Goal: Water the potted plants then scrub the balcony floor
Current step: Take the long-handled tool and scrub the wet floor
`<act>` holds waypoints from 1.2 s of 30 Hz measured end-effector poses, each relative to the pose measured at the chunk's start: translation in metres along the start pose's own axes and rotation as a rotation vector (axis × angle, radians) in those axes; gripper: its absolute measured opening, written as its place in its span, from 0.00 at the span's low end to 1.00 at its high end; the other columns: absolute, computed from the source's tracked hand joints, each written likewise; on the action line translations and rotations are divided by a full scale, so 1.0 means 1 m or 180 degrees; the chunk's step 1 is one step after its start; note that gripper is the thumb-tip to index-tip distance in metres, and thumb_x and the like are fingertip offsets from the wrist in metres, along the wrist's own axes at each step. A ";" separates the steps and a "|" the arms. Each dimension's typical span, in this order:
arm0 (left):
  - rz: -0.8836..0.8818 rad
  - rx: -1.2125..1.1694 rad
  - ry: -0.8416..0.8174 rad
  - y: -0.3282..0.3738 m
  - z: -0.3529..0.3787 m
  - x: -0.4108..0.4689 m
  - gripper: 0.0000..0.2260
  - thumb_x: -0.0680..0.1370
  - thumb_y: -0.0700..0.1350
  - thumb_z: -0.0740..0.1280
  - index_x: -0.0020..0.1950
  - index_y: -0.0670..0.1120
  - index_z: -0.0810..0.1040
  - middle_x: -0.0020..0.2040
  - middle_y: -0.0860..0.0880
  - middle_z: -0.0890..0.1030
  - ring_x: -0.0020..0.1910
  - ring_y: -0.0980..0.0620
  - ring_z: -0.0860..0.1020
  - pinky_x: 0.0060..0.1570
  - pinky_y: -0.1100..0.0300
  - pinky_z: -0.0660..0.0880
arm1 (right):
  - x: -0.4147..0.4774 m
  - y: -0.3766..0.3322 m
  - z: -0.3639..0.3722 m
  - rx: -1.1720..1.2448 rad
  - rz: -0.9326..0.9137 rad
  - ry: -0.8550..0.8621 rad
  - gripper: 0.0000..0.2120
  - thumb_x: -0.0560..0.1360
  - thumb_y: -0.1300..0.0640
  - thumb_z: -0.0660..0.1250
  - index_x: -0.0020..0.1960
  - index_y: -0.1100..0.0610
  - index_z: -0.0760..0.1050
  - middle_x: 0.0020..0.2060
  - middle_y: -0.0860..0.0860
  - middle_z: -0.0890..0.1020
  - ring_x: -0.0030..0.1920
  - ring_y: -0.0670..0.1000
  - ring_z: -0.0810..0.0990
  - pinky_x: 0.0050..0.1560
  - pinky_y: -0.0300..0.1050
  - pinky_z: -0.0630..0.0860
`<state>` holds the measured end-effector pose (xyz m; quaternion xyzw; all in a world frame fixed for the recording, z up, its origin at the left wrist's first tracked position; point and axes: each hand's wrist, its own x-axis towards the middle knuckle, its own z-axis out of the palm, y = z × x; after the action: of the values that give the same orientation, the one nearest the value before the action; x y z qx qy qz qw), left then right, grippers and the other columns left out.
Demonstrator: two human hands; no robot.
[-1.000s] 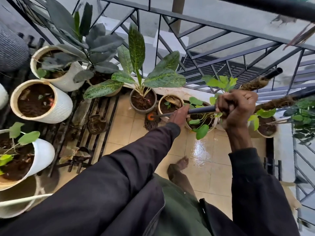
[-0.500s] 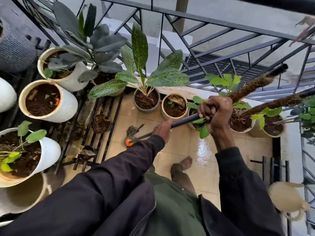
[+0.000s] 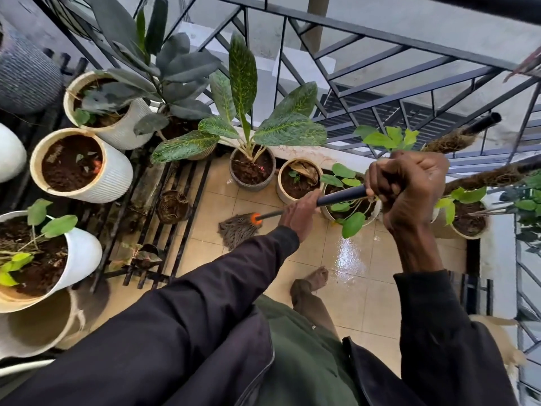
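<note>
Wet tiles of the balcony floor (image 3: 348,253) shine beside the potted plants (image 3: 251,171). We pulled the mop head (image 3: 238,231) back from the pots; left hand (image 3: 298,213) and right hand (image 3: 407,183) both clench its handle (image 3: 342,197), so scrubbing continues.

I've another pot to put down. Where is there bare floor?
Wet tiles between the foot and the pot row under the railing; dry tiles between mop and rack. Crowded: the rack's pots at left.
</note>
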<state>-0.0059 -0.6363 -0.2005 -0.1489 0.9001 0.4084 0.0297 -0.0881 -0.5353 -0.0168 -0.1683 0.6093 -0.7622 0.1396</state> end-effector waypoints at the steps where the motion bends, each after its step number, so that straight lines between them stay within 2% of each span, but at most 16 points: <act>1: 0.0066 -0.0051 0.0039 0.006 0.000 0.004 0.06 0.82 0.35 0.64 0.56 0.45 0.72 0.49 0.45 0.81 0.46 0.40 0.82 0.45 0.42 0.80 | 0.001 -0.003 -0.002 -0.0044 -0.0036 0.0002 0.22 0.69 0.70 0.59 0.24 0.47 0.68 0.19 0.44 0.63 0.18 0.48 0.61 0.25 0.48 0.62; 6: 0.0120 -0.0229 0.0166 0.022 -0.001 0.025 0.08 0.81 0.31 0.62 0.55 0.43 0.75 0.49 0.44 0.81 0.45 0.43 0.82 0.41 0.52 0.74 | 0.002 -0.006 -0.004 -0.0005 -0.0125 0.0037 0.26 0.69 0.74 0.58 0.24 0.47 0.68 0.20 0.43 0.63 0.19 0.48 0.61 0.26 0.46 0.61; 8: 0.0083 -0.0190 0.0100 0.018 0.004 0.029 0.08 0.81 0.31 0.62 0.54 0.44 0.74 0.48 0.45 0.81 0.45 0.42 0.82 0.41 0.51 0.75 | 0.000 0.003 -0.005 -0.0041 -0.0139 0.0096 0.26 0.69 0.74 0.58 0.23 0.47 0.68 0.19 0.43 0.63 0.18 0.48 0.60 0.27 0.46 0.62; 12: 0.0166 -0.0009 -0.0288 0.003 0.014 0.036 0.07 0.81 0.33 0.63 0.55 0.44 0.73 0.50 0.45 0.80 0.45 0.42 0.81 0.45 0.44 0.79 | -0.011 0.020 -0.015 0.0051 0.0093 0.0368 0.21 0.69 0.67 0.63 0.22 0.48 0.68 0.18 0.44 0.63 0.19 0.47 0.59 0.28 0.45 0.62; 16: 0.0144 0.0071 -0.0276 0.018 0.023 0.036 0.09 0.82 0.31 0.58 0.56 0.42 0.72 0.50 0.43 0.79 0.47 0.42 0.78 0.41 0.52 0.67 | -0.011 0.018 -0.032 0.0179 0.0171 0.0476 0.19 0.68 0.64 0.62 0.22 0.48 0.69 0.17 0.44 0.62 0.18 0.47 0.58 0.28 0.41 0.61; 19: 0.0108 0.0155 -0.0225 0.023 0.029 0.033 0.10 0.81 0.30 0.59 0.58 0.41 0.73 0.51 0.41 0.80 0.49 0.40 0.78 0.42 0.54 0.64 | -0.010 0.014 -0.039 0.0262 0.0178 0.0508 0.19 0.68 0.64 0.62 0.22 0.48 0.69 0.17 0.45 0.61 0.18 0.46 0.58 0.29 0.38 0.62; 22: 0.0134 0.0213 -0.0268 0.018 0.032 0.030 0.11 0.81 0.31 0.60 0.62 0.41 0.73 0.54 0.40 0.80 0.50 0.40 0.79 0.44 0.52 0.67 | -0.011 0.013 -0.041 0.0272 0.0211 0.0493 0.19 0.68 0.65 0.61 0.23 0.48 0.68 0.17 0.45 0.61 0.18 0.46 0.57 0.28 0.38 0.61; 26: 0.0026 0.0194 -0.0342 0.011 0.035 0.024 0.09 0.81 0.31 0.61 0.58 0.42 0.73 0.51 0.41 0.80 0.49 0.39 0.79 0.45 0.48 0.73 | -0.008 0.016 -0.042 0.0356 0.0432 0.0537 0.20 0.69 0.64 0.62 0.22 0.48 0.66 0.17 0.46 0.60 0.18 0.47 0.57 0.27 0.39 0.60; 31: -0.0200 0.0179 -0.0468 -0.009 0.040 0.003 0.13 0.81 0.32 0.63 0.64 0.42 0.73 0.58 0.41 0.80 0.55 0.38 0.80 0.55 0.41 0.78 | -0.012 0.027 -0.041 0.0562 0.0658 0.0555 0.20 0.68 0.65 0.62 0.21 0.49 0.65 0.16 0.47 0.59 0.17 0.47 0.56 0.26 0.39 0.60; 34: -0.0236 0.0291 -0.0388 -0.025 0.042 -0.011 0.13 0.80 0.30 0.62 0.63 0.42 0.72 0.56 0.41 0.81 0.52 0.37 0.82 0.52 0.40 0.80 | -0.019 0.031 -0.031 0.0600 0.0661 0.0479 0.20 0.68 0.69 0.60 0.21 0.53 0.63 0.17 0.46 0.59 0.17 0.46 0.56 0.25 0.40 0.59; 36: -0.0231 0.0269 -0.0233 -0.030 0.039 -0.014 0.13 0.80 0.31 0.63 0.63 0.42 0.73 0.55 0.42 0.81 0.49 0.37 0.83 0.49 0.40 0.81 | -0.020 0.029 -0.023 0.0519 0.0594 0.0413 0.18 0.67 0.67 0.63 0.22 0.53 0.64 0.17 0.47 0.60 0.18 0.47 0.57 0.24 0.45 0.58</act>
<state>0.0132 -0.6227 -0.2462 -0.1651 0.9088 0.3739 0.0837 -0.0791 -0.5128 -0.0512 -0.0494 0.5660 -0.8022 0.1834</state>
